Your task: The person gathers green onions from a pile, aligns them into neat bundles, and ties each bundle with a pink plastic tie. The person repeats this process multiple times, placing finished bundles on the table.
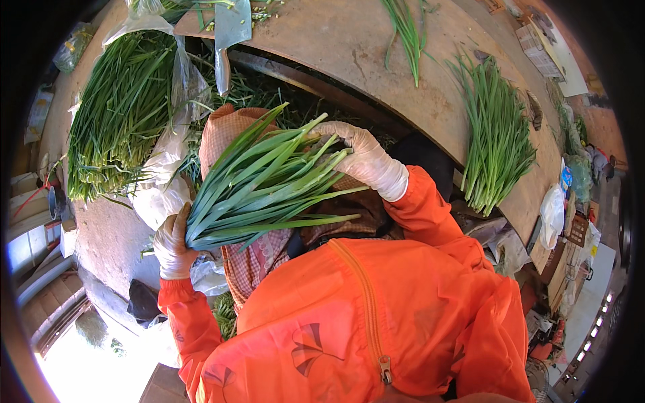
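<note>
A loose bunch of green leafy stems, seemingly garlic chives (257, 181), lies across my lap between both hands. My left hand (175, 244), in a pale thin glove, grips its leafy lower-left side. At the paler stem ends, my right hand (370, 158), gloved too, curls its fingers and thumb around some of the stems. Several stems below it stick out free to the right. A checked cloth (227, 133) shows under the bunch. Up to the left, a cleaver (232, 30) rests with its handle jutting past the board's edge.
At left, a large heap of chives (121, 111) sits in a clear plastic bag (184, 85). On the wooden board (342, 45) lie a neat bundle (496, 136) at right and a few loose stems (408, 40). Cut leaves (262, 95) fill the dark gap below the board.
</note>
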Demonstrator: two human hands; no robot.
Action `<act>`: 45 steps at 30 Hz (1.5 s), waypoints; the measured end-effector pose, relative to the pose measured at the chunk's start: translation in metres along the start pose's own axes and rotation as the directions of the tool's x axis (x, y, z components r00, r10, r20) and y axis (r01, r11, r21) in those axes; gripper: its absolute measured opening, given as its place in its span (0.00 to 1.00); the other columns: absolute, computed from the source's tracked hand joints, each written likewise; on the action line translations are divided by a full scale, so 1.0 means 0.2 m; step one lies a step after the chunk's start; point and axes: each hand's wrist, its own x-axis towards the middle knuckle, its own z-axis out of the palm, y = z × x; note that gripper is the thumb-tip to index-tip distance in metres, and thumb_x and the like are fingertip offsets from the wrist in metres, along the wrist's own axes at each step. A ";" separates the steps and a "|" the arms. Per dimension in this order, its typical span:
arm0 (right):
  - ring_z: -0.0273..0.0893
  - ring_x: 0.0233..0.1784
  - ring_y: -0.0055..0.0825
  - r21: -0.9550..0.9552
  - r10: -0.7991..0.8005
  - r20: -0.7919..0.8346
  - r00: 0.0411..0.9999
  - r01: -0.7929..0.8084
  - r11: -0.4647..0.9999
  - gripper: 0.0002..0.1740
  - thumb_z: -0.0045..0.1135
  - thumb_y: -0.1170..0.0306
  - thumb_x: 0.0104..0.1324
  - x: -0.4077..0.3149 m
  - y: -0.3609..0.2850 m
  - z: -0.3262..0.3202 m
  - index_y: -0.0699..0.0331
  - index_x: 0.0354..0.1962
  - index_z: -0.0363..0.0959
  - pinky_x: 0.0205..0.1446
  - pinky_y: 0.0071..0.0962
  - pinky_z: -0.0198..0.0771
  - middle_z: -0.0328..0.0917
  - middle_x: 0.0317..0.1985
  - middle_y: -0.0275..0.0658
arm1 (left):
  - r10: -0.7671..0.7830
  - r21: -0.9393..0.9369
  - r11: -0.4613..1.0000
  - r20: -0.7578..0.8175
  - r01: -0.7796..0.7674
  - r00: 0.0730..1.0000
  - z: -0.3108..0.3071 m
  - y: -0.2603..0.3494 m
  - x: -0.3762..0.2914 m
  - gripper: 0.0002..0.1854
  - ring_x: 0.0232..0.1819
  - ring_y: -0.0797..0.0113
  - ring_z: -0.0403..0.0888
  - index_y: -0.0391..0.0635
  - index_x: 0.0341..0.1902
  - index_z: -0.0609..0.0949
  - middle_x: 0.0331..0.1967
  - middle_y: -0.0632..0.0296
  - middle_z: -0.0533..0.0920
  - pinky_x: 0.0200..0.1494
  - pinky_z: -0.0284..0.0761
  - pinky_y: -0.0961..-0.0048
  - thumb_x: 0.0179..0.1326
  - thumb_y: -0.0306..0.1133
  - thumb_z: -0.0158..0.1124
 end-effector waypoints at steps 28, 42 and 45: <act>0.75 0.53 0.39 -0.723 -0.077 -0.016 0.997 0.042 0.689 0.16 0.64 0.70 0.57 -0.13 -0.12 -0.30 0.62 0.44 0.79 0.59 0.33 0.68 0.79 0.45 0.44 | 0.022 -0.061 0.998 -0.017 -0.023 1.000 0.03 -0.03 -0.02 0.39 0.30 0.53 0.79 0.49 0.62 0.75 0.30 0.55 0.78 0.31 0.74 0.62 0.38 0.28 0.72; 0.72 0.52 0.37 -0.118 -0.017 0.145 0.989 0.034 0.992 0.27 0.71 0.68 0.51 0.01 0.11 0.00 0.66 0.47 0.71 0.59 0.30 0.67 0.71 0.49 0.43 | 0.004 -0.041 0.999 0.000 -0.004 1.000 0.01 -0.03 -0.01 0.40 0.29 0.54 0.79 0.50 0.62 0.75 0.31 0.56 0.78 0.31 0.74 0.63 0.37 0.31 0.73; 0.71 0.54 0.39 -0.175 -0.174 0.198 0.965 0.209 0.962 0.24 0.72 0.65 0.51 0.00 0.10 -0.02 0.65 0.43 0.74 0.59 0.33 0.67 0.71 0.50 0.44 | 0.021 -0.022 1.000 0.006 -0.021 1.000 0.00 -0.03 0.01 0.38 0.29 0.55 0.78 0.49 0.61 0.75 0.30 0.57 0.77 0.31 0.74 0.63 0.38 0.28 0.71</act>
